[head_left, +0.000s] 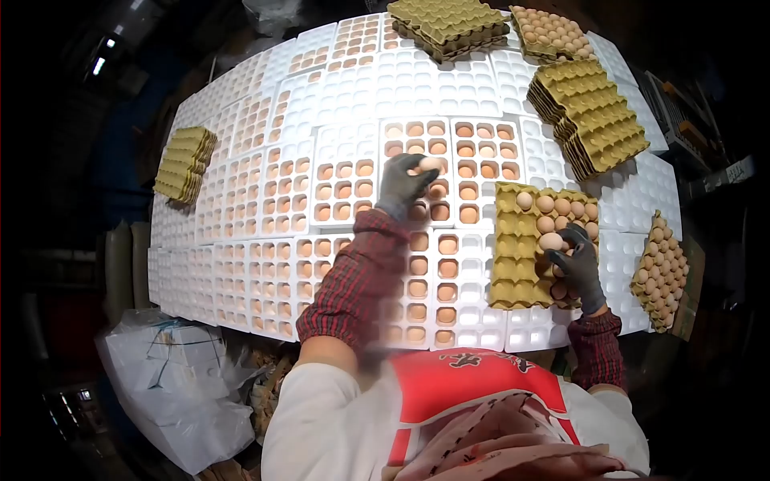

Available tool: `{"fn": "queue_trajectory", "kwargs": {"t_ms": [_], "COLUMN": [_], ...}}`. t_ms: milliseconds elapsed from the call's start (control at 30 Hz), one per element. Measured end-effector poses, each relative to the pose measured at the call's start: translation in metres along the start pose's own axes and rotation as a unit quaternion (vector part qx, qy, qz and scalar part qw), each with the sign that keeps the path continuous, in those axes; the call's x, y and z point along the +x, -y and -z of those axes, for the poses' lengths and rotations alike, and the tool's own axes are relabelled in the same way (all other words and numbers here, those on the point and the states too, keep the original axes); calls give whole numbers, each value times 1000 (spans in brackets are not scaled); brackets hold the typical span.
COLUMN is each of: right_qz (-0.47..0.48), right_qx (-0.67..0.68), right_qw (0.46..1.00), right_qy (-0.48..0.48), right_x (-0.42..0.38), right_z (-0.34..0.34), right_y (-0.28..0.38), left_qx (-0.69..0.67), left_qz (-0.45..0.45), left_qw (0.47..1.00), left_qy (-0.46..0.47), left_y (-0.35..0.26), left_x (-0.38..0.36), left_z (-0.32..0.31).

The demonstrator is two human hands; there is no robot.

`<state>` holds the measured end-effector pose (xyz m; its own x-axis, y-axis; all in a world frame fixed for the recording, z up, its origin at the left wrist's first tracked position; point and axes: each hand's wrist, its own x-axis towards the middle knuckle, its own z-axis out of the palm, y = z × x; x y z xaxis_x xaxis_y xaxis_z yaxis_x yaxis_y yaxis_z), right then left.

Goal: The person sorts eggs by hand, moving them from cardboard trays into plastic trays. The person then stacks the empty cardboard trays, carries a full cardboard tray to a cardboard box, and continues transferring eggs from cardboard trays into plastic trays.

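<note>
My left hand (403, 184), in a dark grey glove, grips a pale egg (431, 164) above a white foam tray (447, 178) with brown eggs in many of its square pockets. To the right, my right hand (581, 266), gloved likewise, has its fingers around another egg (551, 241). It is over a yellowish egg carton tray (513, 276) whose left part shows bare cups, while eggs sit along its upper and right part. My right hand hides some of the eggs in that carton tray.
Stacks of carton trays stand at the right (589, 120), the back (449, 28) and the far left (184, 164). Egg-filled carton trays lie at the back right (552, 34) and right edge (662, 272). White foam trays cover the table. A plastic-wrapped bundle (180, 385) sits lower left.
</note>
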<state>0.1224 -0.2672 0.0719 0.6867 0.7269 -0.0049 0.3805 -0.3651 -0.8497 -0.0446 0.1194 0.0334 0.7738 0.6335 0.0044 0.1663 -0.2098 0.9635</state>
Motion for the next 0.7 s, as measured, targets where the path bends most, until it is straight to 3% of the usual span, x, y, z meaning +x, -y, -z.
{"fn": "queue_trajectory", "kwargs": {"t_ms": [33, 67, 100, 133, 167, 233, 267, 300, 433, 500, 567, 600, 633, 700], "right_qz": [-7, -91, -172, -190, -123, -152, -107, -137, -227, -46, 35, 24, 13, 75], "right_qx": [59, 133, 204, 211, 175, 209, 202, 235, 240, 165, 104, 77, 51, -65], "right_qw": [998, 987, 964, 959, 977, 966, 972, 960, 936, 979, 981, 984, 986, 986], "right_qy": [-5, -3, -1, -2, -1, 24, 59, 61, 124, 111, 159, 157, 156, 136], "right_x": [-4, -10, -14, -15, -15, -11, -5, 2, 36, 64, 110, 132, 156, 209], "right_z": [-3, -8, -14, -26, -43, -73, -88, -98, -137, -177, -213, -237, -262, -316], "right_y": [-2, 11, 25, 25, 8, 35, 32, 63, 113, 98, 123, 140, 157, 184], "left_qx": [168, 268, 223, 365, 396, 438, 451, 463, 448, 443, 421, 417, 419, 541], "left_qz": [-43, -14, 85, 54, 102, 156, 131, 105, -27, -49, -51, -96, -86, -112], "left_qw": [980, 951, 954, 900, 889, 869, 871, 873, 880, 892, 898, 884, 880, 804], "left_qy": [-100, -156, -179, -231, -206, -169, -141, -114, -158, -81, -118, -186, -208, -220], "left_y": [27, 33, 27, 61, 66, 84, 92, 96, 130, 135, 138, 154, 151, 187], "left_x": [6, 8, 10, 25, 35, 54, 59, 63, 88, 93, 99, 101, 96, 93], "left_z": [41, 79, 111, 144, 171, 205, 215, 221, 264, 282, 294, 299, 299, 301]}}
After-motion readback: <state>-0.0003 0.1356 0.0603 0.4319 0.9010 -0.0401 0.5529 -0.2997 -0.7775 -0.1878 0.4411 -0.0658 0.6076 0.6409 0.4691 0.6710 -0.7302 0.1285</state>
